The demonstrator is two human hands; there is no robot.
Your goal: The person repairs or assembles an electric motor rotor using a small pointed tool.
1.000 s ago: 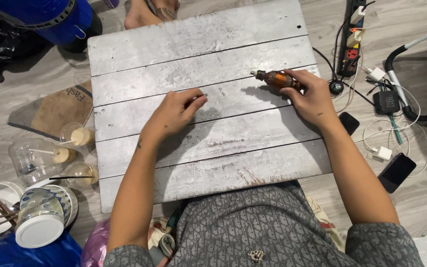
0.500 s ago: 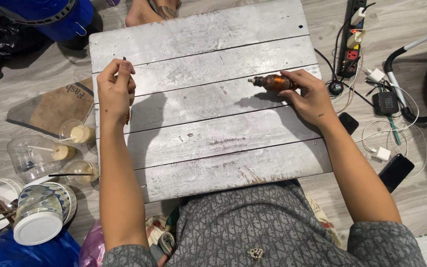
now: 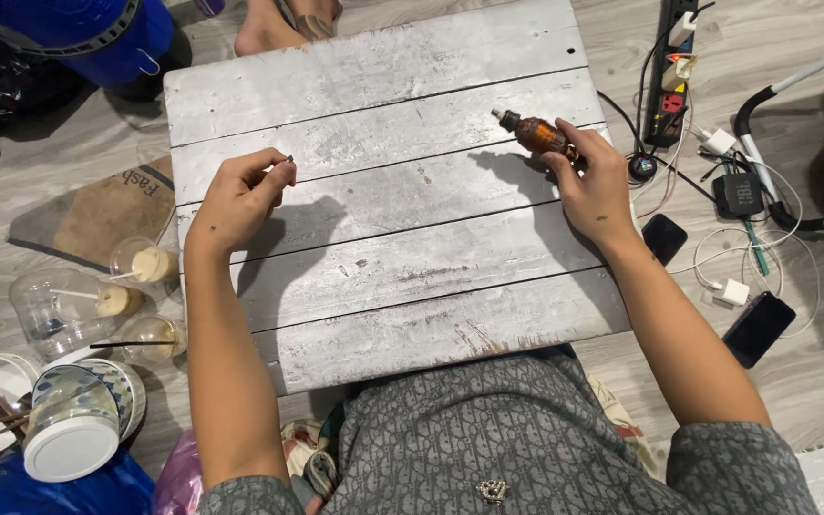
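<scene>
- On the grey plank desk (image 3: 383,286), seen from the head camera, 2 bare hands work well apart from each other
- Right hand (image 3: 595,186) is closed around a small amber bottle (image 3: 538,133), which lies tilted near the desk's right edge with its open neck pointing up and left
- Left hand (image 3: 240,195) is raised over the desk's left side, thumb and forefinger pinched together on a tiny dark cap (image 3: 289,158); the other fingers are curled in
- Left of the desk, on the floor, stand 3 clear plastic cups (image 3: 135,286) with pale contents, beside a brown paper bag (image 3: 97,215)
- Nearer the person lie stacked bowls (image 3: 69,420) with chopsticks
- Right of the desk sit a power strip (image 3: 669,86), tangled white cables (image 3: 765,238) and 2 dark phones (image 3: 757,327)
- Bare feet (image 3: 283,24) of another person show beyond the desk's far edge
</scene>
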